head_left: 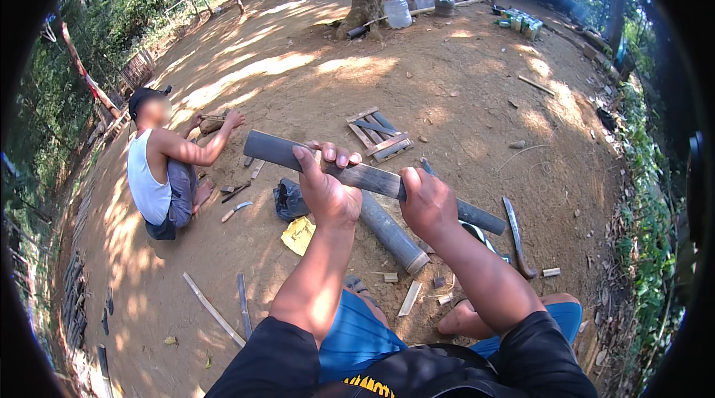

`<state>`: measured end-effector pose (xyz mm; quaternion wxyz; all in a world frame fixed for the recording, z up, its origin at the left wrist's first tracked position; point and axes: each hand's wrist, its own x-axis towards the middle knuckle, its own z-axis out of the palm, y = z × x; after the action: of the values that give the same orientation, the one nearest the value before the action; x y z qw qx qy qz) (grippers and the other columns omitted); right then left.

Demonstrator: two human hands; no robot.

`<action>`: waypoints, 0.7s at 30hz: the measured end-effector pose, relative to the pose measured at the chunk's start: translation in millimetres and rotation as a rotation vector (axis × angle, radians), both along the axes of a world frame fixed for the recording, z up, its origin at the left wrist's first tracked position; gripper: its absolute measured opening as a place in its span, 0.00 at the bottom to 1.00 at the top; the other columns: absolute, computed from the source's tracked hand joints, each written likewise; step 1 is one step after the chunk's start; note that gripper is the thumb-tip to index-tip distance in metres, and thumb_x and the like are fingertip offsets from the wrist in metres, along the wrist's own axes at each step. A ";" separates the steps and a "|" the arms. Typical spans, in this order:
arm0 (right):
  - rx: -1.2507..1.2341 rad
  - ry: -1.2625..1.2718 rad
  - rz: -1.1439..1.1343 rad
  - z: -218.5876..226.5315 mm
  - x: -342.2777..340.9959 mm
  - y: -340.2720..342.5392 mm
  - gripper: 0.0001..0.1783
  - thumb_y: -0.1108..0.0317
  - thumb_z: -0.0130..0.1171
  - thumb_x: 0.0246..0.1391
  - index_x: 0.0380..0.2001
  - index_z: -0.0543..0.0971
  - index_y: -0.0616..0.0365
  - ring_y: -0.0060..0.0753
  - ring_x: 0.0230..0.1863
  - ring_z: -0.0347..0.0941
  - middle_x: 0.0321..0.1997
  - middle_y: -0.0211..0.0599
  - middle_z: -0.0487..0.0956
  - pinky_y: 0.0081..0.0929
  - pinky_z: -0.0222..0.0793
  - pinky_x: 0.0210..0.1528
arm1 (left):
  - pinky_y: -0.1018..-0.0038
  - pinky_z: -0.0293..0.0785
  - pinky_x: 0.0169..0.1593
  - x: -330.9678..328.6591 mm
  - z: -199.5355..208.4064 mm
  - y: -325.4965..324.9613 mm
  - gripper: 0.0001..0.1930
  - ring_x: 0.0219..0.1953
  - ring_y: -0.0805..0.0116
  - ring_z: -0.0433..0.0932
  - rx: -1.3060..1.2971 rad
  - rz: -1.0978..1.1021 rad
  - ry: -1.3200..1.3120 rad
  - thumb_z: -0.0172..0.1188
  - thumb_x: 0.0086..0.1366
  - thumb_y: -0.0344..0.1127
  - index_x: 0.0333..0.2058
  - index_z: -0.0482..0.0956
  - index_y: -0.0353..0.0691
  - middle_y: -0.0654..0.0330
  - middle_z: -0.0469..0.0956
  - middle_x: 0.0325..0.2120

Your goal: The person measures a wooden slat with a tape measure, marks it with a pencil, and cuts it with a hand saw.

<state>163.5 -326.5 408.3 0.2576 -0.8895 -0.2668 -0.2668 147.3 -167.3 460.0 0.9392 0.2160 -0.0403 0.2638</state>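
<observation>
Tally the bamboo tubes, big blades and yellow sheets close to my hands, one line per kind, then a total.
Bamboo tubes: 2, one held in both hands, one on the dirt below it
Big blades on the ground: 1, right of the right hand
Yellow sheets: 1
Total: 4

We wear a black shirt (417,372) with pushed-up sleeves, yellow print on its front, and blue shorts (357,335); our forearms are bare.

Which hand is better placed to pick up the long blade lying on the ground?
Right. The right hand grips the dark bamboo pole nearest the blade, which lies at the person's right. The left hand is farther away.
</observation>
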 end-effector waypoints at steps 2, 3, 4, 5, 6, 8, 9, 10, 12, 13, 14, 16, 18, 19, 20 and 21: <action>-0.068 0.091 -0.021 -2.7 3.5 -3.1 0.06 0.72 0.56 0.55 0.37 0.74 0.52 0.49 0.38 0.81 0.34 0.42 0.79 0.47 0.78 0.39 | 0.64 0.71 0.44 3.8 -7.5 2.4 0.20 0.32 0.70 0.69 0.021 0.020 0.044 0.59 0.71 0.59 0.42 0.69 0.49 0.67 0.68 0.28; -0.088 0.124 -0.007 -3.4 5.8 -5.1 0.05 0.72 0.54 0.56 0.37 0.73 0.53 0.50 0.38 0.81 0.35 0.43 0.79 0.48 0.78 0.39 | 0.61 0.73 0.44 6.2 -10.0 4.1 0.22 0.33 0.68 0.70 0.030 0.032 0.072 0.60 0.70 0.59 0.43 0.68 0.48 0.66 0.69 0.29; -0.106 0.157 0.004 -2.1 9.0 -6.1 0.03 0.71 0.53 0.58 0.36 0.73 0.53 0.51 0.39 0.81 0.35 0.43 0.79 0.48 0.78 0.39 | 0.59 0.74 0.45 7.7 -11.9 5.7 0.23 0.34 0.66 0.72 0.042 0.042 0.099 0.61 0.69 0.60 0.43 0.67 0.47 0.65 0.70 0.29; -0.126 0.187 0.008 1.5 11.4 -9.1 0.02 0.70 0.51 0.60 0.36 0.72 0.54 0.52 0.39 0.81 0.36 0.44 0.80 0.49 0.78 0.40 | 0.55 0.75 0.51 8.6 -14.1 8.6 0.23 0.39 0.62 0.76 0.086 0.036 0.149 0.61 0.70 0.58 0.48 0.68 0.46 0.62 0.74 0.35; -0.140 0.195 0.013 3.5 12.3 -11.8 0.03 0.70 0.50 0.61 0.36 0.72 0.54 0.52 0.40 0.81 0.36 0.45 0.80 0.49 0.78 0.39 | 0.54 0.73 0.58 9.2 -16.4 10.7 0.27 0.49 0.59 0.77 0.203 0.088 0.186 0.61 0.71 0.56 0.55 0.67 0.43 0.56 0.75 0.48; -0.172 0.220 0.020 -2.1 16.5 -18.6 0.05 0.68 0.48 0.63 0.37 0.72 0.55 0.54 0.40 0.81 0.37 0.46 0.80 0.49 0.78 0.39 | 0.54 0.65 0.67 12.8 -33.0 35.6 0.43 0.65 0.57 0.67 0.363 0.293 0.530 0.63 0.70 0.51 0.71 0.49 0.36 0.49 0.63 0.66; -0.226 0.268 0.039 -4.0 20.3 -21.4 0.07 0.66 0.47 0.64 0.38 0.72 0.56 0.54 0.40 0.82 0.36 0.47 0.81 0.49 0.78 0.38 | 0.55 0.60 0.70 13.4 -36.8 54.7 0.47 0.70 0.53 0.60 0.449 0.511 0.660 0.64 0.70 0.48 0.73 0.42 0.32 0.43 0.59 0.68; -0.304 0.324 0.018 -13.4 19.1 -34.5 0.07 0.67 0.47 0.63 0.38 0.72 0.56 0.54 0.40 0.82 0.36 0.47 0.81 0.49 0.78 0.38 | 0.56 0.55 0.73 4.0 -27.8 37.9 0.49 0.74 0.50 0.54 0.497 0.648 0.453 0.64 0.70 0.47 0.73 0.40 0.29 0.37 0.55 0.69; -0.405 0.411 0.015 -21.3 18.7 -43.8 0.06 0.67 0.48 0.63 0.38 0.73 0.56 0.53 0.39 0.83 0.36 0.48 0.82 0.48 0.78 0.37 | 0.57 0.52 0.74 -1.1 -31.6 52.9 0.47 0.74 0.50 0.54 1.050 0.831 0.445 0.67 0.67 0.44 0.73 0.47 0.33 0.40 0.55 0.71; -0.405 0.405 0.035 -35.6 20.8 -49.9 0.07 0.67 0.49 0.62 0.40 0.74 0.56 0.52 0.38 0.84 0.35 0.47 0.83 0.47 0.78 0.36 | 0.56 0.51 0.74 -9.8 -27.1 50.4 0.47 0.74 0.50 0.55 1.329 0.689 0.377 0.69 0.65 0.43 0.73 0.49 0.34 0.41 0.56 0.71; -0.416 0.399 0.056 -45.6 19.3 -54.9 0.07 0.67 0.49 0.62 0.40 0.75 0.56 0.52 0.37 0.84 0.35 0.46 0.83 0.47 0.78 0.35 | 0.56 0.51 0.75 -18.2 -26.3 45.9 0.47 0.74 0.49 0.55 1.597 0.529 0.304 0.70 0.63 0.43 0.73 0.51 0.36 0.42 0.57 0.71; -0.432 0.376 0.123 -56.1 16.4 -55.7 0.08 0.67 0.49 0.62 0.40 0.76 0.56 0.51 0.37 0.84 0.34 0.44 0.83 0.46 0.78 0.35 | 0.52 0.50 0.75 -26.8 -42.5 18.0 0.51 0.74 0.47 0.55 2.100 0.174 0.325 0.75 0.54 0.48 0.71 0.57 0.38 0.45 0.59 0.71; -0.474 0.336 0.200 -45.1 16.5 -44.0 0.08 0.67 0.50 0.62 0.40 0.76 0.55 0.50 0.37 0.84 0.34 0.42 0.84 0.44 0.78 0.34 | 0.50 0.52 0.74 -33.3 -67.7 -1.3 0.48 0.72 0.46 0.59 2.443 0.077 0.222 0.76 0.52 0.50 0.67 0.63 0.38 0.46 0.63 0.68; -0.508 0.327 0.238 -44.1 14.3 -42.6 0.08 0.66 0.50 0.62 0.40 0.77 0.55 0.49 0.37 0.84 0.34 0.41 0.84 0.44 0.79 0.34 | 0.50 0.54 0.73 -37.8 -83.8 -14.1 0.44 0.70 0.46 0.63 2.528 0.055 0.240 0.76 0.52 0.49 0.64 0.68 0.38 0.46 0.68 0.65; -0.583 0.330 0.265 -41.5 12.8 -42.0 0.08 0.66 0.51 0.62 0.40 0.77 0.55 0.47 0.37 0.85 0.34 0.40 0.84 0.42 0.79 0.34 | 0.50 0.57 0.71 -36.3 -93.6 -18.7 0.40 0.67 0.47 0.66 2.528 0.013 0.284 0.76 0.52 0.49 0.60 0.70 0.38 0.47 0.71 0.62; -0.657 0.329 0.295 -38.6 11.1 -42.5 0.08 0.66 0.51 0.62 0.40 0.77 0.54 0.45 0.37 0.85 0.35 0.39 0.84 0.41 0.79 0.34 | 0.50 0.60 0.69 -32.8 -100.6 -21.1 0.37 0.64 0.49 0.70 2.527 -0.028 0.330 0.76 0.52 0.49 0.56 0.72 0.38 0.48 0.74 0.59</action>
<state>174.6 -368.9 369.7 0.0341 -0.9076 -0.4180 0.0188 114.6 -188.4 359.4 0.0773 0.9860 -0.1479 0.0021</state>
